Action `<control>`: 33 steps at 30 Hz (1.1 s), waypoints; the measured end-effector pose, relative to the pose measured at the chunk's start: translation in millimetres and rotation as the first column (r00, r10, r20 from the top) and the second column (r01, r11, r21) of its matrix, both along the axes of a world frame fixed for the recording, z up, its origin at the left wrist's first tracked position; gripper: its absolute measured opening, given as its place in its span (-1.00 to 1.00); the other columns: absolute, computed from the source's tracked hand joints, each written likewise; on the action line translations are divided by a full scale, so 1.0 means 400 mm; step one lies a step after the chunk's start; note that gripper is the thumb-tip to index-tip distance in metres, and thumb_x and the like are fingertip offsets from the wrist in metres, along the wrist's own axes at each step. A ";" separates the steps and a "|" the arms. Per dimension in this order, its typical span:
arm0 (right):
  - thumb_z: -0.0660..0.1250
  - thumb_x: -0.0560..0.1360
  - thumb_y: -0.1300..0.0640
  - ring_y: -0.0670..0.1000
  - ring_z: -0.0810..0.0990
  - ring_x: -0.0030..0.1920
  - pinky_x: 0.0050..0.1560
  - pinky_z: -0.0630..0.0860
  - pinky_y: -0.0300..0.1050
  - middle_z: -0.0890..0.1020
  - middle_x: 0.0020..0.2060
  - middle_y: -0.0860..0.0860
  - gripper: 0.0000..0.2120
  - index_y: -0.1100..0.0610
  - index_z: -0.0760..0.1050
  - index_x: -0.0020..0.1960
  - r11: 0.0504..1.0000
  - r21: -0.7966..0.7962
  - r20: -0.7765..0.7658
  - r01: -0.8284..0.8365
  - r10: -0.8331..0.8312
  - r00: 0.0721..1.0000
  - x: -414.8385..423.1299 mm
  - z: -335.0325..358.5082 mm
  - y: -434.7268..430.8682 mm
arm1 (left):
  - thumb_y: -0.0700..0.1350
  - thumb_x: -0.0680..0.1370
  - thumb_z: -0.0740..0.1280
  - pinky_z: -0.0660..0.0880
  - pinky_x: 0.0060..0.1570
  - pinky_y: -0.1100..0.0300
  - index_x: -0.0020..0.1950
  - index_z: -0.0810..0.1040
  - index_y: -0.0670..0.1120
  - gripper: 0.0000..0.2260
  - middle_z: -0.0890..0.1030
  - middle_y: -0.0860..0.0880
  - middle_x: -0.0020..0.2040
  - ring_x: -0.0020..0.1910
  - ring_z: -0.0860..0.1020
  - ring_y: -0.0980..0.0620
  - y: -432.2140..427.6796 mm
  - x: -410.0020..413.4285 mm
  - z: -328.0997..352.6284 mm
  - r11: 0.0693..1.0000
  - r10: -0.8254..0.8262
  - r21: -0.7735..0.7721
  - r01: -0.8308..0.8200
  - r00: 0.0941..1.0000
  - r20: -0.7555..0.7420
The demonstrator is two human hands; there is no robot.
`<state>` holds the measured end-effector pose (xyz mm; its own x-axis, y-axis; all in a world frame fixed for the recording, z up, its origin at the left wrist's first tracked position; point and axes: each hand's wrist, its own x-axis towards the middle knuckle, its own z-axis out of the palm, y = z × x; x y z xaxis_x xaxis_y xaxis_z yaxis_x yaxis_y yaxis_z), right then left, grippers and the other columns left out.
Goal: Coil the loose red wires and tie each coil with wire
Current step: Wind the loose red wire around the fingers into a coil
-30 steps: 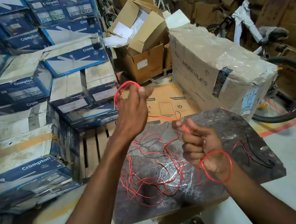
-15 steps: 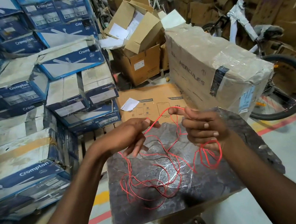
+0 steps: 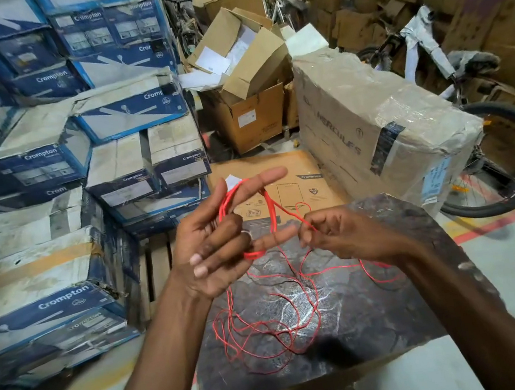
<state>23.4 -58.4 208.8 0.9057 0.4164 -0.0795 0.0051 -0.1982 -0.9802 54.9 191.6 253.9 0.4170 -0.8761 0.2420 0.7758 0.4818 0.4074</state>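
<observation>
My left hand [image 3: 213, 244] is raised palm-up above the far left edge of a dark board [image 3: 384, 316]. A small coil of red wire [image 3: 271, 216] is looped around its spread index and little fingers. My right hand [image 3: 349, 238] is just to the right, pinching the running strand of the same wire between thumb and fingertips. From both hands the wire drops to a loose red tangle [image 3: 269, 330] lying on the board. A thin dark wire [image 3: 275, 280] lies among the red strands.
Stacked blue and white Crompton boxes [image 3: 49, 199] fill the left. A flat brown carton [image 3: 308, 184] lies beyond the board, a large wrapped Hercules carton [image 3: 382, 122] stands to the right, with a bicycle [image 3: 492, 139] behind it. Open cardboard boxes [image 3: 244, 96] are at the back.
My left hand turned palm-up and now carries wire wound round its fingers. My right hand dropped the loop it had at the wrist and moved in to pinch the strand.
</observation>
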 end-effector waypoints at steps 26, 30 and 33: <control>0.19 0.62 0.30 -0.08 0.49 0.04 0.14 0.47 -0.13 0.44 0.02 -0.14 -0.68 -0.08 0.48 0.20 0.868 -0.491 0.372 0.075 0.130 0.919 -0.069 -0.008 -0.002 | 0.17 0.72 -0.06 0.40 0.36 -0.05 0.64 -0.15 0.21 -0.50 0.62 0.00 0.33 0.17 0.65 -0.12 -0.118 0.066 -0.065 0.136 -0.410 0.216 -0.967 0.144 0.901; 0.22 0.66 0.34 -0.08 0.65 0.12 0.12 0.64 -0.17 0.54 0.20 -0.11 -0.65 0.00 0.56 0.31 0.943 -0.316 0.183 0.103 -0.046 0.982 -0.051 -0.039 -0.020 | 0.15 0.72 -0.06 0.53 0.12 -0.06 0.63 -0.28 0.13 -0.45 0.74 0.14 0.03 0.25 0.58 -0.16 -0.118 0.070 -0.089 0.121 -0.620 0.030 -0.992 -0.052 0.783; 0.37 0.63 0.22 -0.10 0.71 -0.02 -0.08 0.66 -0.13 0.69 0.08 0.01 -0.85 0.06 0.65 0.14 0.938 -0.232 0.049 0.257 -0.253 0.966 -0.032 -0.073 -0.032 | 0.16 0.71 -0.08 0.55 -0.08 -0.05 0.61 -0.32 0.14 -0.44 0.73 0.01 -0.22 -0.06 0.66 -0.21 -0.107 0.060 -0.092 0.122 -0.616 -0.022 -0.992 -0.093 0.782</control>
<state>10.7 -71.2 179.4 0.9812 0.1426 -0.1298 -0.0590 -0.4189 -0.9061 78.8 148.7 217.3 0.8108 -0.5520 0.1948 -0.5836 -0.7364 0.3422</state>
